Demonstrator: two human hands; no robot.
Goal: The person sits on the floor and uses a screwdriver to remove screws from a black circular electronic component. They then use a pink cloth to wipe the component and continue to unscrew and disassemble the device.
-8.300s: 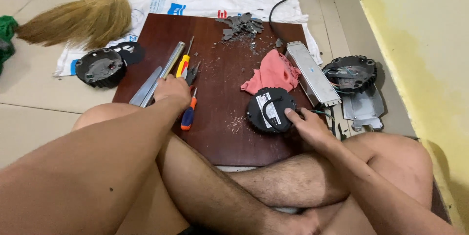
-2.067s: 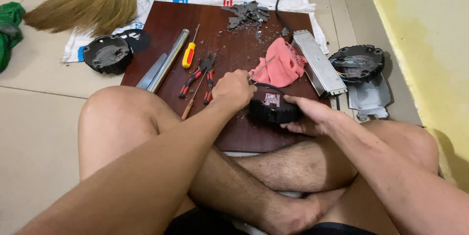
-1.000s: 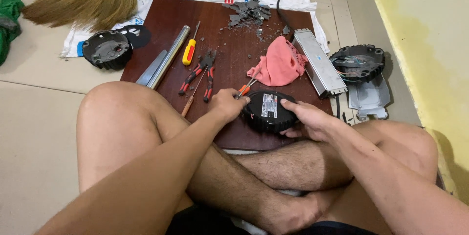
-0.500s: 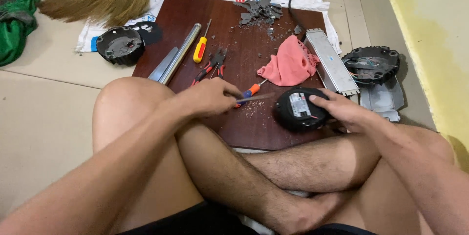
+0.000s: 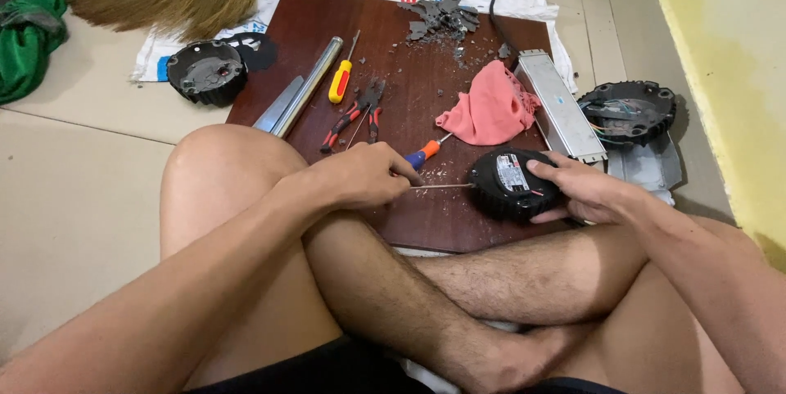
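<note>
Head view: black round housing (image 5: 512,185) between both hands, right hand (image 5: 583,191) on it.

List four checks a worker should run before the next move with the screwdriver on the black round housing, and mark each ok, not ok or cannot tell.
1. Left hand grips the thin screwdriver: ok.
2. Right hand steadies the black housing on the board: ok.
3. Tip seated in a screw or slot on the housing: cannot tell, the contact point is too small to see.
4. Housing well inside the board's edge: not ok, it sits close to the near edge.
5. Work area free of debris: not ok, small chips lie beside the shaft.
</note>
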